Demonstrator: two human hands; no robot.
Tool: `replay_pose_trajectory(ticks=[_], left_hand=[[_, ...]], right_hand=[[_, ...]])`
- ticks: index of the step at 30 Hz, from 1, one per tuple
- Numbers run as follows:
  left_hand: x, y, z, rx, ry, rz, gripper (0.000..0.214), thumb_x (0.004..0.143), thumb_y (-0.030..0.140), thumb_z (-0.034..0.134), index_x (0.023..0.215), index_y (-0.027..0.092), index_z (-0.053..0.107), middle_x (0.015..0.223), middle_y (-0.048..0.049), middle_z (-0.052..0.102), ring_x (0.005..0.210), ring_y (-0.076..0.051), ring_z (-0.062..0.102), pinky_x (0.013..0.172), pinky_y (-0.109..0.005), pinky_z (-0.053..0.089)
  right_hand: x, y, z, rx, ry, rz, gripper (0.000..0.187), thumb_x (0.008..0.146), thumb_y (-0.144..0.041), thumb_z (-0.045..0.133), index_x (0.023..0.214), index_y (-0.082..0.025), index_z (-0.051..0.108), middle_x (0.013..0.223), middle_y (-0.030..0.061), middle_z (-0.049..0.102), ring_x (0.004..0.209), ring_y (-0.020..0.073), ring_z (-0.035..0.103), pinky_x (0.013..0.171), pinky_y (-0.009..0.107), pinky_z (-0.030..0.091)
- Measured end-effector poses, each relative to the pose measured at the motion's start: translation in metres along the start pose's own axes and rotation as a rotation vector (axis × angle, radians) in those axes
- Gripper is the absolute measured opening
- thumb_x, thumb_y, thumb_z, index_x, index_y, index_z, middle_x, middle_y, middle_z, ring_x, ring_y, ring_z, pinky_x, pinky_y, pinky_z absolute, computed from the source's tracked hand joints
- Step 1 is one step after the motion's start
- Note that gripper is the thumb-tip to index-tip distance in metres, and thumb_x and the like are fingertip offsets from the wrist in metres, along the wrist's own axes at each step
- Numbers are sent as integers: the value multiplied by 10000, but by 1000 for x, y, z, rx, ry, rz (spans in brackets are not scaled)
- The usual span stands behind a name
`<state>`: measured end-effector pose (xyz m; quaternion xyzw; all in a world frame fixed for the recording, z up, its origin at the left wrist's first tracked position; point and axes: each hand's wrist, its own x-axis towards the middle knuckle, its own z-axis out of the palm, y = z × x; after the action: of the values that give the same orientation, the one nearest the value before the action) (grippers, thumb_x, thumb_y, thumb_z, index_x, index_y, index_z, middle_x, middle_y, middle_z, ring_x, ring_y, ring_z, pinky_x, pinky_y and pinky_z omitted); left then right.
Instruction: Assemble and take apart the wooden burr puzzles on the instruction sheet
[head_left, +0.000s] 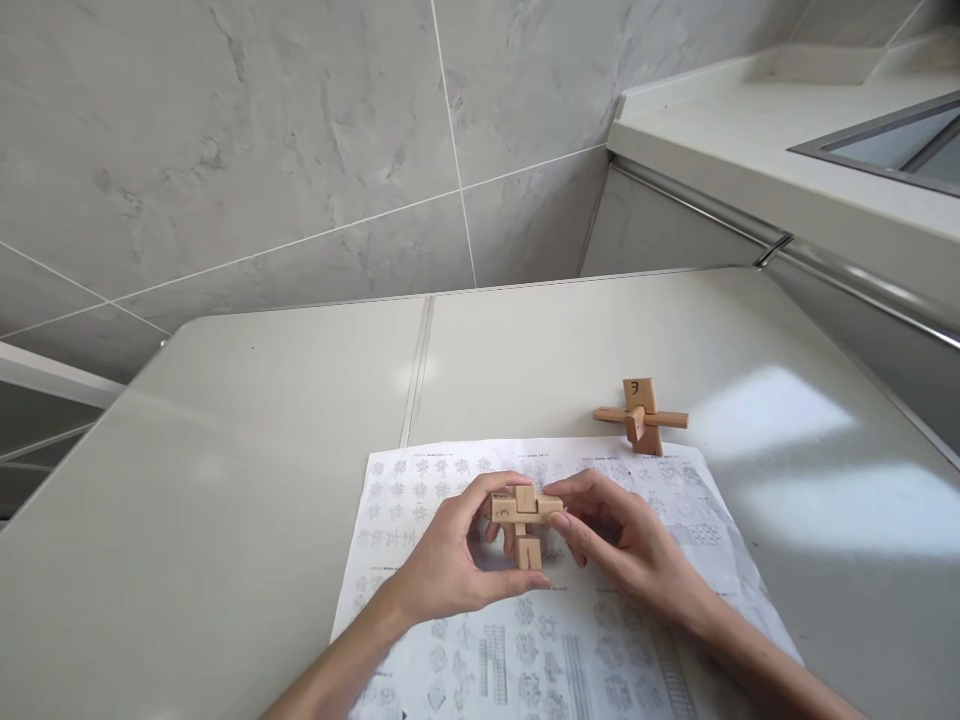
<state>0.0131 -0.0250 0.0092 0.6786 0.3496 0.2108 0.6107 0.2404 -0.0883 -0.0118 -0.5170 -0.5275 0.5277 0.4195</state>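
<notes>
Several notched wooden pieces, fitted together into a wooden burr puzzle (517, 512), are held above a printed sheet (465, 660). My left hand (450, 560) grips the puzzle from the left, its thumb below and its fingers behind. With thumb and fingers my right hand (622, 530) pinches the right end of the crosswise piece. Dark pen marks show on some of the faces. The undersides and the inner joints are hidden. Line drawings of puzzle shapes cover the sheet.
A second wooden assembly of crossed pieces (641, 418) stands on the white table (262, 480) just beyond the sheet's far right corner. A seam runs across the tabletop. Behind are a grey tiled wall (300, 130) and, at right, a white counter (712, 130).
</notes>
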Motion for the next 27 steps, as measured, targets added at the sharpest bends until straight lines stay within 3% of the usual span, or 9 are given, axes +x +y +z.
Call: replay_pose_trajectory(ticks=[18,21,27], left_hand=[[-1,-5,0,4,12,30,719,755,340,988,1366,338,609,1185,-39,690,980,-216,674,826,-341,561],[-1,-3,1,-6,14,20,715,759,343,983,1366,325,605,1189,-47,689,979,-219,676,815,-339,560],[0,6,2,-14,59,-29,683,764,351,973,1338,293,607,1004,-10,685,772,-153,622,717,-297,523]], right_hand=[[-1,-3,-1,50,-30,49,373,1065,-576,619,1155,-218,679,813,36,729,629,166,556,604,317,446],[0,-3,-1,39,-25,40,376,1067,-579,613,1154,-220,681,769,19,697,631,171,557,605,318,452],[2,-7,0,-6,-8,-6,333,1081,-537,599,1234,-243,634,754,-10,665,629,171,573,599,314,458]])
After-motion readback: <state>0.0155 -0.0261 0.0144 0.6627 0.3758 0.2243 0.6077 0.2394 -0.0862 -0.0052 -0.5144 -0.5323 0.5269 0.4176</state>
